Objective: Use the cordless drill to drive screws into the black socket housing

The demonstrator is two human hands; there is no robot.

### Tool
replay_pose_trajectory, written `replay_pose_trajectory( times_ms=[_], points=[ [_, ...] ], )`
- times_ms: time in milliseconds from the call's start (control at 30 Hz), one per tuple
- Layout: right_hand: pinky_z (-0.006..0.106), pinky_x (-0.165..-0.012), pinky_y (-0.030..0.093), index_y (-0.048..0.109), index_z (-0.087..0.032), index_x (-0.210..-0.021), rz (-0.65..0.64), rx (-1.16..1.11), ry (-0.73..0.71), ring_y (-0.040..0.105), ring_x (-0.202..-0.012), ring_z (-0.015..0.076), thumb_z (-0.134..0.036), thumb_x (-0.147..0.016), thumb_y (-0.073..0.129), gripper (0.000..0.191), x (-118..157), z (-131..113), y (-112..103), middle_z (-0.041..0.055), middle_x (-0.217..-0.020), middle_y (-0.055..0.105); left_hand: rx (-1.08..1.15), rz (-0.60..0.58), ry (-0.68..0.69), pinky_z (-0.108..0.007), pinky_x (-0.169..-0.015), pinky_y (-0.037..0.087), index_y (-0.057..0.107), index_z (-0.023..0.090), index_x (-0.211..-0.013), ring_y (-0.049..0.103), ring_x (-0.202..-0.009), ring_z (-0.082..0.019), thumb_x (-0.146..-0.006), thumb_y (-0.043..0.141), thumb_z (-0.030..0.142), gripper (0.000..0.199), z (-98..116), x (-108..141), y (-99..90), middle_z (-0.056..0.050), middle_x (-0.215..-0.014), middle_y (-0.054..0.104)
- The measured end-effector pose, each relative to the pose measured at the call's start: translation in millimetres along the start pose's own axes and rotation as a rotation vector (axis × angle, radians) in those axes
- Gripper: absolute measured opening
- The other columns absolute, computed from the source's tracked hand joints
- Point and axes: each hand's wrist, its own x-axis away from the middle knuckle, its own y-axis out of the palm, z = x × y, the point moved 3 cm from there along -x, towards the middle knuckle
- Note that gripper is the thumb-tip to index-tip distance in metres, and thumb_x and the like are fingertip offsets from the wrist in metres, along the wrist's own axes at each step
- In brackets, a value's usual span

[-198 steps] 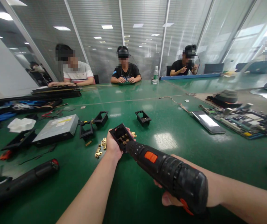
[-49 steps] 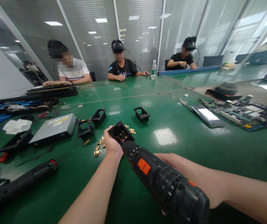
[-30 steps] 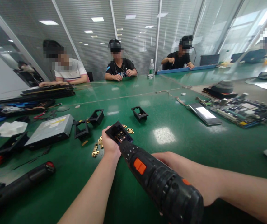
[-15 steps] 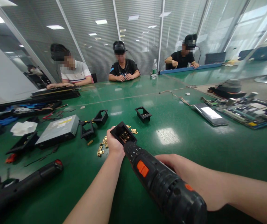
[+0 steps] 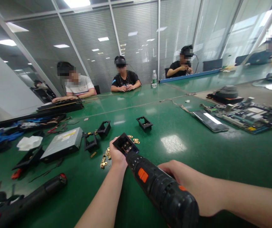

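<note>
My left hand (image 5: 117, 154) holds a black rectangular housing (image 5: 124, 143) with small brass parts inside it. My right hand (image 5: 185, 177) grips a black power screwdriver (image 5: 159, 183) with orange buttons; its front end meets the near edge of the housing, and its tip is hidden. Gold-coloured metal pieces (image 5: 104, 163) lie on the green table around my left hand. Two more black housings (image 5: 90, 142) (image 5: 103, 128) are left of it, and another black housing (image 5: 145, 123) stands beyond, to the right.
At the left are a silver drive (image 5: 62, 142), white tissue (image 5: 29, 143) and a black tool (image 5: 31, 198). A phone (image 5: 209, 121) and circuit boards (image 5: 252, 115) lie at the right. Several people sit around the table (image 5: 155, 152), near a water bottle (image 5: 154, 79).
The view has tilted up slightly, so the table things appear lower. The person at the far right of the opposite side has raised their hands. Both my hands keep their holds.
</note>
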Motion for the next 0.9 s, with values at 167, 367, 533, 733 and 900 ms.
replay_pose_trajectory(
  times_ms=[167, 367, 533, 733, 900],
  points=[
    [0.022, -0.059, 0.038, 0.058, -0.013, -0.081, -0.011, -0.014, -0.007, 0.045, -0.071, 0.0127, -0.005, -0.057, 0.078, 0.032, 1, 3, 0, -0.0043, -0.072, 0.054, 0.041, 0.013, 0.008, -0.034, -0.058, 0.053, 0.068, 0.016, -0.076, 0.065, -0.056, -0.022, -0.072, 0.058, 0.041, 0.028, 0, 1, -0.1, -0.004, -0.064, 0.066],
    [0.021, -0.058, 0.037, 0.059, -0.012, -0.082, -0.014, 0.013, -0.020, 0.046, -0.071, 0.0122, -0.005, -0.058, 0.079, 0.033, 0, 5, -1, -0.0047, -0.073, 0.055, 0.018, -0.013, -0.013, -0.034, -0.055, 0.052, 0.068, 0.014, -0.077, 0.066, -0.057, -0.024, -0.073, 0.055, 0.041, 0.030, 0, 1, -0.1, -0.005, -0.064, 0.065],
    [0.022, -0.062, 0.040, 0.063, -0.012, -0.089, -0.026, -0.013, -0.018, 0.050, -0.074, 0.0134, -0.005, -0.057, 0.081, 0.038, -2, 6, 0, -0.0035, -0.077, 0.059, 0.005, -0.029, -0.031, -0.035, -0.054, 0.053, 0.068, 0.013, -0.078, 0.066, -0.057, -0.024, -0.074, 0.054, 0.040, 0.031, -1, 0, -0.5, -0.006, -0.065, 0.066],
    [0.024, -0.065, 0.044, 0.067, -0.013, -0.099, -0.026, -0.014, -0.004, 0.056, -0.080, 0.0171, -0.006, -0.060, 0.078, 0.041, 0, 3, 2, -0.0004, -0.083, 0.063, 0.081, 0.027, -0.023, -0.034, -0.058, 0.054, 0.068, 0.016, -0.077, 0.066, -0.055, -0.022, -0.073, 0.061, 0.043, 0.029, -4, -2, -4.1, -0.003, -0.062, 0.065],
    [0.025, -0.062, 0.045, 0.069, -0.012, -0.100, 0.008, 0.011, -0.019, 0.057, -0.084, 0.0225, -0.018, -0.065, 0.072, 0.036, 3, -5, 3, 0.0055, -0.083, 0.063, 0.094, 0.042, -0.032, -0.032, -0.056, 0.052, 0.066, 0.016, -0.074, 0.065, -0.054, -0.020, -0.073, 0.059, 0.041, 0.025, -5, -3, -6.3, -0.003, -0.063, 0.065]
  ],
)
